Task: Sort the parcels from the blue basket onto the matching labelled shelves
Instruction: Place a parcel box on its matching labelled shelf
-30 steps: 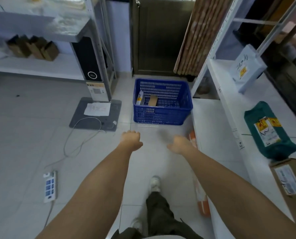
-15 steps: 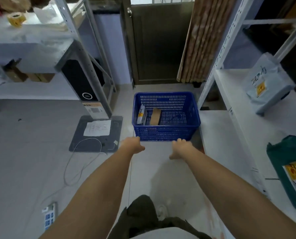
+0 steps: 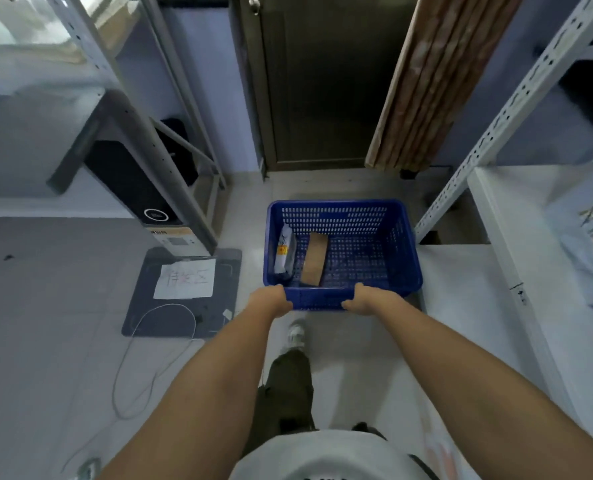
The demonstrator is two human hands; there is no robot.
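Note:
The blue basket point(image 3: 402, 244) stands on the tiled floor ahead of me, between two metal shelf racks. Inside it a white bag parcel point(image 3: 284, 252) leans against the left wall and a brown cardboard parcel point(image 3: 315, 259) lies beside it. My left hand point(image 3: 271, 301) grips the near rim at its left corner. My right hand point(image 3: 367, 301) grips the same rim further right. Both sets of fingertips are hidden over the rim. A pale blue bag parcel point(image 3: 589, 244) lies on the white shelf point(image 3: 516, 258) at my right.
A dark mat point(image 3: 139, 313) with a handwritten paper sheet point(image 3: 185, 278) lies on the floor to the left, with a white cable point(image 3: 142, 368) trailing from it. A black device point(image 3: 139, 188) stands under the left rack. A closed door point(image 3: 322, 91) and rolled brown material point(image 3: 430, 84) are behind the basket.
I have stepped closer to the basket. Both hands moved forward from open air and closed on its near rim.

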